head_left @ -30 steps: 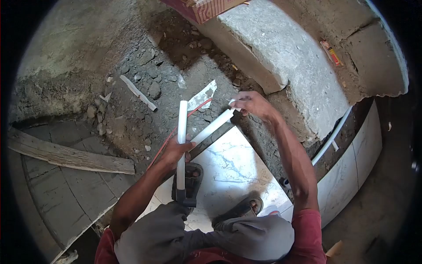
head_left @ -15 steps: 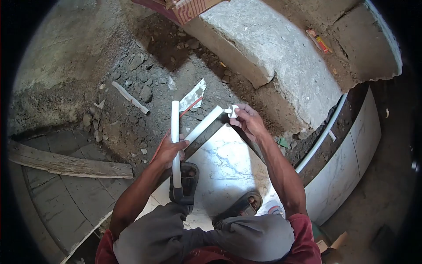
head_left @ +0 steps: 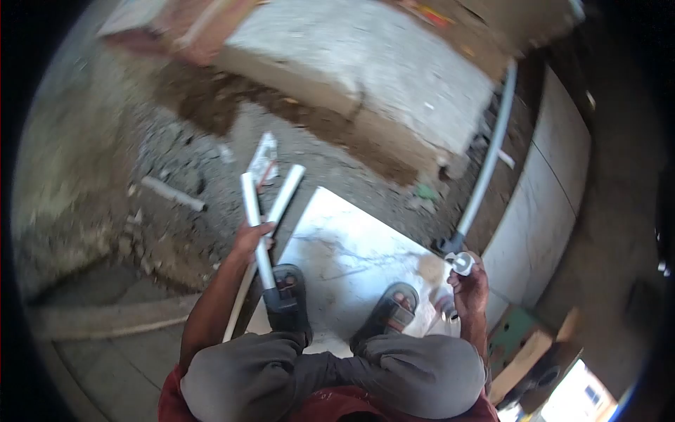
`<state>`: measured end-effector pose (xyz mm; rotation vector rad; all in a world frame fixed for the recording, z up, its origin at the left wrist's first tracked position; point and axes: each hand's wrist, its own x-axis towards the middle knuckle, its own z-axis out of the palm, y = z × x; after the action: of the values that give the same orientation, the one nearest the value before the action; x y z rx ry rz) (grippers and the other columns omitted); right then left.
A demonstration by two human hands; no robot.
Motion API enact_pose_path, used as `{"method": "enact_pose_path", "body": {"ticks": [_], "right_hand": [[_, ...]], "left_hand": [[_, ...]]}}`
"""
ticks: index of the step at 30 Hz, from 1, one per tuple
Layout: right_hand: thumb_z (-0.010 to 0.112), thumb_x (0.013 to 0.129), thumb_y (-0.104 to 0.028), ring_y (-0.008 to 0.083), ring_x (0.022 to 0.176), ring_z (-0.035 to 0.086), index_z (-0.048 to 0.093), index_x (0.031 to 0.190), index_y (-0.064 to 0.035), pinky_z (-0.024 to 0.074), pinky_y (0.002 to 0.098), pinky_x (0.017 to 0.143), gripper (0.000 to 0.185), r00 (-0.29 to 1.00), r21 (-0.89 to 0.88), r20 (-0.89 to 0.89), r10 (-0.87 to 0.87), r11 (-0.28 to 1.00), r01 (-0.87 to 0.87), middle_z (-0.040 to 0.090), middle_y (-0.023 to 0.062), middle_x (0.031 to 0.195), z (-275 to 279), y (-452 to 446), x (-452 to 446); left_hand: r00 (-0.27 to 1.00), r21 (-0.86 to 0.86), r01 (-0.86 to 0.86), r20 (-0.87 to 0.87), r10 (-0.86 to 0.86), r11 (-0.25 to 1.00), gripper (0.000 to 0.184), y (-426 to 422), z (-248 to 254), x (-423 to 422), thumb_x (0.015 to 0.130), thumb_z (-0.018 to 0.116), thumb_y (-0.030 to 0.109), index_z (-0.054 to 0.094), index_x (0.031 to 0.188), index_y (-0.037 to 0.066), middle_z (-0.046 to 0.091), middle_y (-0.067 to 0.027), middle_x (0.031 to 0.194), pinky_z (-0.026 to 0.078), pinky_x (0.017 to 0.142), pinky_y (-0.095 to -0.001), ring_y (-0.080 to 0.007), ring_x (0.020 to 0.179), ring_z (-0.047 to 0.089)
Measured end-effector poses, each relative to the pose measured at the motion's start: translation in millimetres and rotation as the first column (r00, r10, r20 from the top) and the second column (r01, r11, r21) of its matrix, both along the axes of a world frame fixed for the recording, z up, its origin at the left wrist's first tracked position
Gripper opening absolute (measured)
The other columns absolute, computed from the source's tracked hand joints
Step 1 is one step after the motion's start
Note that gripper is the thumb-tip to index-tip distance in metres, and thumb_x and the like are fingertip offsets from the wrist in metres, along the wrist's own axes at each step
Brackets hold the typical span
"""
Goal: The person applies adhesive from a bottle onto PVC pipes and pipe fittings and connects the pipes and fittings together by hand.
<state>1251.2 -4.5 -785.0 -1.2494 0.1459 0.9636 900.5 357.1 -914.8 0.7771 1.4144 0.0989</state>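
Left hand (head_left: pixel 249 240) grasps two white pipes (head_left: pixel 250 197) (spread beyond it); right hand (head_left: pixel 471 287) grasps a white cap (head_left: pixel 462 264), container (head_left: pixel 447 308) beside that hand.

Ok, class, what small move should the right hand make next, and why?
Probably lower the round white plastic cap in the right hand onto the small round red-and-white can: the can stands just beside that hand, its mouth apparently uncovered.

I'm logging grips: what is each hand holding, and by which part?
Left hand grips two white pipes where they converge, one around its middle. Right hand holds a round white piece by its edge.
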Motion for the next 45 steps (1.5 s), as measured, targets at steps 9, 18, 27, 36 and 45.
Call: {"method": "enact_pose_path", "body": {"ticks": [9, 18, 27, 36, 45], "right_hand": [[0.068, 0.085, -0.010, 0.0138, 0.077, 0.057, 0.059, 0.118, -0.0016, 0.0528, 0.0293, 0.068, 0.036, 0.782, -0.738, 0.594, 0.190, 0.516, 0.435, 0.056, 0.0070, 0.094, 21, -197, -72], [0.073, 0.075, -0.007, 0.0209, 0.073, 0.058, 0.062, 0.113, -0.0016, 0.0515, 0.0329, 0.066, 0.040, 0.569, -0.809, 0.585, 0.577, 0.465, 0.360, 0.061, 0.0129, 0.096, 20, -149, -82], [0.073, 0.074, -0.005, 0.0314, 0.083, 0.061, 0.059, 0.115, -0.0023, 0.0517, 0.0391, 0.071, 0.043, 0.308, -0.827, 0.557, 0.772, 0.477, 0.298, 0.062, 0.0174, 0.102, -27, -151, -82], [0.070, 0.080, -0.007, 0.0330, 0.084, 0.058, 0.057, 0.122, -0.0039, 0.0490, 0.0416, 0.072, 0.044, 0.496, -0.877, 0.477, 0.726, 0.426, 0.221, 0.057, 0.0173, 0.102, -41, -135, -83], [0.067, 0.075, -0.005, 0.0384, 0.087, 0.057, 0.054, 0.119, -0.0029, 0.0505, 0.0444, 0.075, 0.046, 0.581, -0.907, 0.409, 0.703, 0.382, 0.176, 0.051, 0.0220, 0.107, -37, -131, -80]], "left_hand": [[0.988, 0.042, 0.157, -0.007, -0.157, 0.987, 0.024, -6, 7, 13, 0.088, 0.065, 0.013, 0.052, 0.104, 0.003, 0.052, -0.0018, 0.071, 0.041, 0.041, -0.0225, -0.0099, 0.049, 0.049], [0.985, 0.080, 0.167, -0.050, -0.164, 0.983, 0.024, -9, 2, 14, 0.086, 0.066, 0.011, 0.050, 0.104, 0.006, 0.053, -0.0015, 0.072, 0.042, 0.042, -0.0237, -0.0110, 0.051, 0.050], [0.984, 0.025, 0.179, 0.004, -0.179, 0.984, 0.023, 0, -27, -7, 0.086, 0.066, 0.011, 0.050, 0.101, 0.005, 0.052, -0.0019, 0.069, 0.042, 0.038, -0.0236, -0.0104, 0.048, 0.049], [0.993, 0.045, 0.104, -0.052, -0.102, 0.994, 0.029, -7, 3, 14, 0.082, 0.069, 0.008, 0.046, 0.100, 0.007, 0.053, -0.0046, 0.076, 0.045, 0.039, -0.0274, -0.0147, 0.048, 0.052], [0.989, 0.078, 0.144, -0.052, -0.140, 0.986, 0.034, -7, 3, 16, 0.081, 0.069, 0.008, 0.043, 0.102, 0.009, 0.055, -0.0079, 0.081, 0.047, 0.041, -0.0292, -0.0192, 0.054, 0.057]]}}
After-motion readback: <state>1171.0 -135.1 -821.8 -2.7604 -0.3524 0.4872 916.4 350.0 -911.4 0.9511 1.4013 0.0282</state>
